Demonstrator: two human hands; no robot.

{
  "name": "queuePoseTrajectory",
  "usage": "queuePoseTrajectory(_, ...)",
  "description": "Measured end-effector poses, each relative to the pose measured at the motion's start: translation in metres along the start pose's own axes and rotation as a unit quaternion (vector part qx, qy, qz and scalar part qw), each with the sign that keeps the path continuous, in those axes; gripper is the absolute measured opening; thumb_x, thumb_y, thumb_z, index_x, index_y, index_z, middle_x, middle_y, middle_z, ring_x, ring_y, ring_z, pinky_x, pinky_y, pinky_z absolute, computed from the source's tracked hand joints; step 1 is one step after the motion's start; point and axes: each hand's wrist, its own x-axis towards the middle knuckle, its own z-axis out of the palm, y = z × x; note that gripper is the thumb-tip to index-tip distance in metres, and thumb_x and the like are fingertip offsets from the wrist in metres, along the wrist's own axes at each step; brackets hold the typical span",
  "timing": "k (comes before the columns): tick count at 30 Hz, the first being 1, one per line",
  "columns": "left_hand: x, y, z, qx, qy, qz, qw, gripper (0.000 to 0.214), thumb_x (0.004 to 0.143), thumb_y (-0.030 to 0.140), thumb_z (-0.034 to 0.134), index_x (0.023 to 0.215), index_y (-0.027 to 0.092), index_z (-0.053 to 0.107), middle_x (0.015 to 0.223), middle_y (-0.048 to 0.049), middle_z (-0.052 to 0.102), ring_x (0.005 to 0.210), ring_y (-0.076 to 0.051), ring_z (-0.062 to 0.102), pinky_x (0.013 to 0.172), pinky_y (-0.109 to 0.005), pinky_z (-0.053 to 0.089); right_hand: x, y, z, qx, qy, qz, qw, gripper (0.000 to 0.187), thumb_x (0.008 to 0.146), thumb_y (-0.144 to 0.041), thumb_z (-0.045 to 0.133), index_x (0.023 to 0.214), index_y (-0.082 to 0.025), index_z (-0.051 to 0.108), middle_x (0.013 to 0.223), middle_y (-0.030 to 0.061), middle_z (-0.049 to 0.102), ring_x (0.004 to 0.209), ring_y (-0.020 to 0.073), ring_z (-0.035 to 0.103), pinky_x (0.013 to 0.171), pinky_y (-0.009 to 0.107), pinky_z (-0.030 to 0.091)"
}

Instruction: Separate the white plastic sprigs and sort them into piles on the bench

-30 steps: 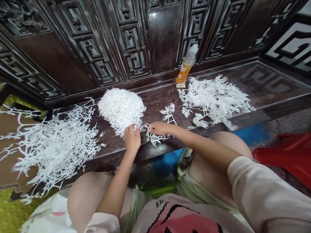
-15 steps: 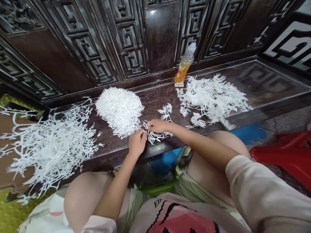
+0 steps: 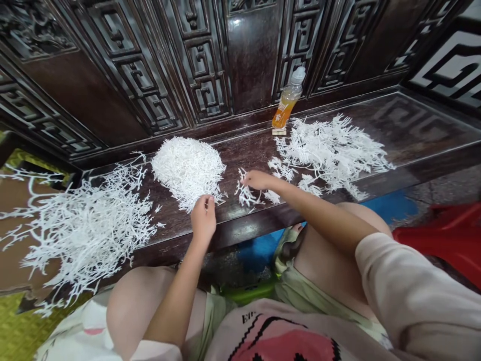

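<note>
My left hand (image 3: 203,219) is closed in a pinch at the near edge of a dense heap of small white plastic pieces (image 3: 187,168) on a dark wooden bench (image 3: 244,150). What its fingers hold is too small to name. My right hand (image 3: 256,180) is closed on a branched white plastic sprig (image 3: 246,193) that lies on the bench to the right of the heap. A loose pile of branched white sprigs (image 3: 330,153) spreads out just beyond my right hand.
A big pile of bare white branched stems (image 3: 80,228) covers the bench's left end and a brown board. An orange drink bottle (image 3: 287,100) stands against the carved wooden back (image 3: 158,75). A red plastic stool (image 3: 447,240) is at the right, my knees below.
My right hand has moved right and farther away with the sprig, apart from my left hand. My left hand has drawn back left to the heap's edge.
</note>
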Motion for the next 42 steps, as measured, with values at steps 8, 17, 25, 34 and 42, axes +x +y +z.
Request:
queuePoseTrajectory(8,0.008,-0.005,0.005,-0.058,-0.058,-0.089,0.993,0.037,0.078,0.048,0.038,0.079,0.018,0.059,0.084,-0.0065,0.059,0.085,-0.021,0.054,0.079,-0.033,0.039,-0.006,-0.030,0.024,0.288,-0.076,-0.061,0.953,0.029,0.084,-0.031,0.043,0.069,-0.010,0.058,0.059,-0.0002,0.054,0.047,0.0045,0.043,0.051,0.016,0.036)
queuePoseTrajectory(17,-0.007,0.010,0.017,-0.284,-0.178,-0.171,0.926,0.040,0.069,0.054,0.049,0.068,0.015,0.058,0.064,-0.0003,0.058,0.060,-0.011,0.051,0.061,-0.024,0.039,-0.015,-0.029,0.021,0.313,-0.027,-0.130,0.940,0.031,0.079,-0.037,0.047,0.074,-0.010,0.062,0.053,-0.0027,0.049,0.049,0.0055,0.042,0.052,0.018,0.034)
queuePoseTrajectory(25,-0.008,0.007,0.026,-0.367,-0.198,-0.208,0.885,0.045,0.067,0.056,0.051,0.076,0.013,0.061,0.065,-0.0025,0.057,0.056,-0.009,0.048,0.057,-0.023,0.040,-0.008,-0.032,0.031,0.331,-0.017,-0.154,0.931,0.031,0.079,-0.035,0.045,0.072,-0.010,0.061,0.060,-0.0005,0.055,0.051,0.0060,0.044,0.052,0.018,0.035)
queuePoseTrajectory(34,-0.009,0.013,0.025,-0.344,-0.203,-0.151,0.904,0.039,0.069,0.052,0.050,0.055,0.016,0.049,0.053,0.0022,0.046,0.051,-0.008,0.041,0.057,-0.023,0.036,-0.009,-0.035,0.029,0.226,0.085,-0.152,0.958,0.031,0.082,-0.026,0.042,0.065,-0.009,0.062,0.066,0.0021,0.058,0.060,0.0076,0.048,0.060,0.018,0.034)
queuePoseTrajectory(42,-0.008,0.018,0.024,-0.320,-0.209,-0.129,0.915,0.041,0.071,0.051,0.045,0.049,0.018,0.041,0.048,0.0026,0.039,0.048,-0.009,0.035,0.054,-0.025,0.032,-0.003,-0.035,0.040,0.152,0.106,-0.082,0.979,0.034,0.082,-0.033,0.041,0.066,-0.012,0.062,0.062,0.0008,0.057,0.057,0.0081,0.047,0.058,0.018,0.032)
